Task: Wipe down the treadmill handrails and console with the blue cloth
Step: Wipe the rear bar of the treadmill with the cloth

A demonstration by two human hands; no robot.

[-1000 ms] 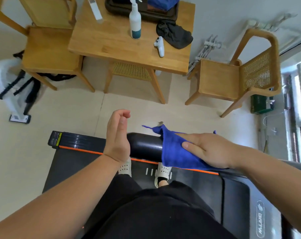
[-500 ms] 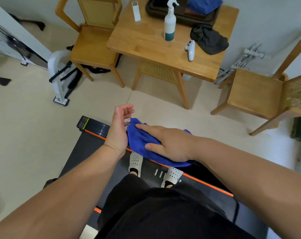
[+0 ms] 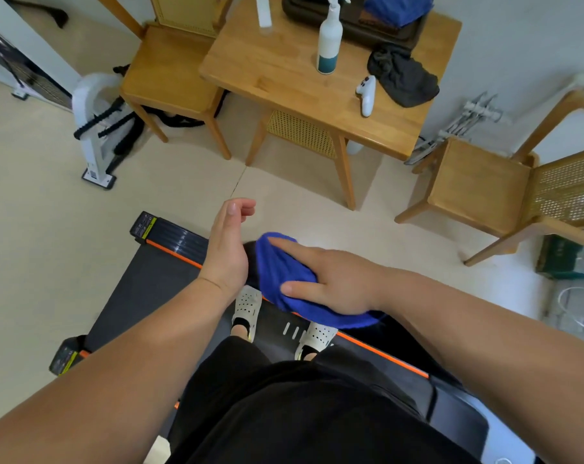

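**Desk:** Where is the blue cloth (image 3: 285, 279) seen?

**Caption:** It is draped over the black handrail (image 3: 251, 262) of the treadmill (image 3: 143, 286), low in the middle of the head view. Only a sliver of the bar is shown at the cloth's left edge.

**Desk:** How are the hands described?

**Caption:** The right hand (image 3: 337, 283) is laid flat on the cloth, with fingers (image 3: 284, 243) straight and spread and the palm pressed down. The left hand (image 3: 227, 249) is held edge-on just beside the cloth, with its fingers loosely curled. Nothing is gripped by it.

**Desk:** What is framed around them?

**Caption:** White perforated shoes (image 3: 247, 306) are planted on the dark belt below the bar. Beyond, a wooden table (image 3: 284, 72) is seen, on which a spray bottle (image 3: 329, 41), a white controller (image 3: 367, 95) and a dark crumpled rag (image 3: 404, 78) are set. The table is flanked by two wooden chairs (image 3: 170, 75).
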